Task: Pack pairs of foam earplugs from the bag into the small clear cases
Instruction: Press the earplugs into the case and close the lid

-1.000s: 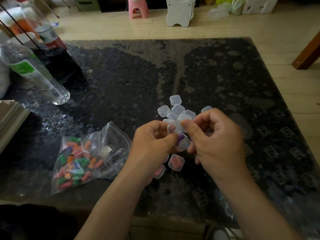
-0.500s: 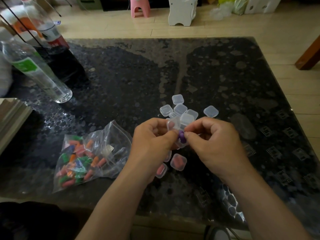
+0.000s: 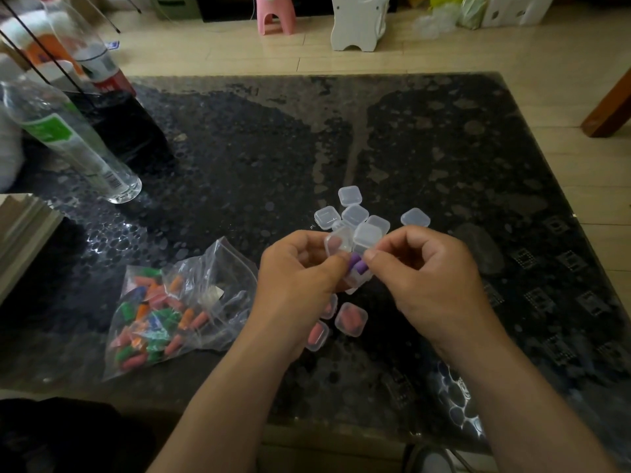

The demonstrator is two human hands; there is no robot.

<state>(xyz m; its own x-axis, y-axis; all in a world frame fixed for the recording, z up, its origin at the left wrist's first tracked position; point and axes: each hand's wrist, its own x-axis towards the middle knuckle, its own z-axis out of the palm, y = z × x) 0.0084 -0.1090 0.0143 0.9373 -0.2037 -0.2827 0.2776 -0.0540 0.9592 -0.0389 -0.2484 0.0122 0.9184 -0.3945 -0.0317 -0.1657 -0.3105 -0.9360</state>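
Note:
My left hand [image 3: 297,285] holds a small clear case [image 3: 355,279] with its lid [image 3: 339,241] flipped up. Two purple earplugs [image 3: 356,264] sit in the case, and the fingertips of my right hand [image 3: 430,281] pinch them. A clear zip bag [image 3: 170,308] of mixed coloured earplugs lies on the table to the left. Several empty clear cases [image 3: 355,213] cluster just beyond my hands. Filled cases with pink earplugs [image 3: 351,319] lie under my hands, partly hidden by the left one.
The dark patterned glass table [image 3: 239,148] carries a clear water bottle [image 3: 68,141] at the far left, a second bottle [image 3: 99,63] behind it and a stack of pale boards [image 3: 20,230] at the left edge. A pink stool [image 3: 275,11] stands on the floor beyond.
Both hands rose slightly with the case. My right fingers went from the raised lid down onto the purple earplugs, which now show clearly in the open case.

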